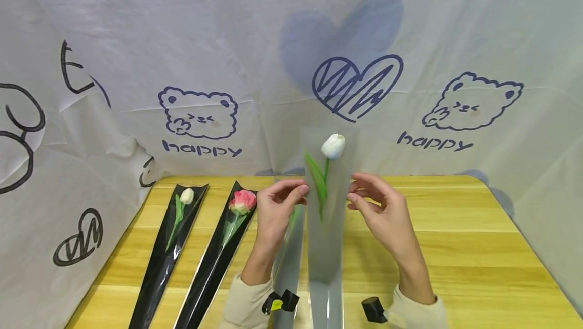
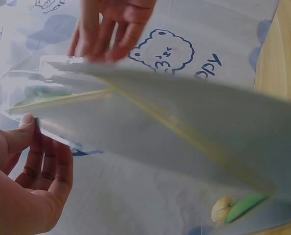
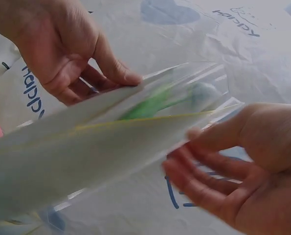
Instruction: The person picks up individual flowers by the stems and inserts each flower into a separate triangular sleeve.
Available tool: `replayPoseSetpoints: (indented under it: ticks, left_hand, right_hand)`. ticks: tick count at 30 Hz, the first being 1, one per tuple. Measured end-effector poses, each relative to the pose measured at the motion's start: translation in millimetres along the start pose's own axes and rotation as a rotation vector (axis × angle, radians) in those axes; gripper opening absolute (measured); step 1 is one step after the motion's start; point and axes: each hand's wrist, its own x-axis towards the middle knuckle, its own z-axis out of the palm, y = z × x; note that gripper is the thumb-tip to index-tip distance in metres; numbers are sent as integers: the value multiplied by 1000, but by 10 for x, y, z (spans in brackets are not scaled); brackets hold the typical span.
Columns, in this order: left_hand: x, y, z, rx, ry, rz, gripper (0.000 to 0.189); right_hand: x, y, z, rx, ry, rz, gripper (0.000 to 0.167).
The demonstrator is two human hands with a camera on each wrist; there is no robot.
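A white tulip with a green leaf stands in a long grey, clear-fronted flower sleeve, held upright between both hands. My left hand pinches the sleeve's left edge, thumb in front. At the opposite edge, my right hand holds the sleeve lightly between its thumb and fingertips. The right wrist view shows the clear front of the sleeve with a yellow-trimmed edge slanting across it. Seen from the left wrist, the sleeve's plain grey back fills the middle.
On the wooden table, a second grey sleeve lies partly behind the left arm. Further left lie a black sleeve with a pink flower and another with a white tulip. A printed cloth hangs behind.
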Motion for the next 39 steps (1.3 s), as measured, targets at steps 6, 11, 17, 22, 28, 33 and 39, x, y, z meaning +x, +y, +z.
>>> replayPoseSetpoints:
  ticks: [6,11,17,22,28,33,39]
  left_hand:
    - [-3,35,19,-28,40,33,16]
    - [4,58,14,-25,-4,-21,18]
    - [-21,-114,18,107,-292,-236,38]
    - [-79,-302,139,115,-321,-289,38]
    - [-168,-489,296,-4,-241,-370,35]
    - [-284,-722,464,-50,-220,-463,33]
    - [-461,-991,649,-1,-225,-559,31]
  right_hand:
    - [2,12,26,-8,-32,20,34]
    - [3,-39,18,1,45,2,26]
    - [21,12,-38,-16,116,35,21]
    - [30,105,-137,-73,115,56,20]
    - [37,160,-316,-124,34,91,21]
    - [-10,200,-545,-263,-105,262,31]
    - [-118,280,-869,-487,-277,497,53]
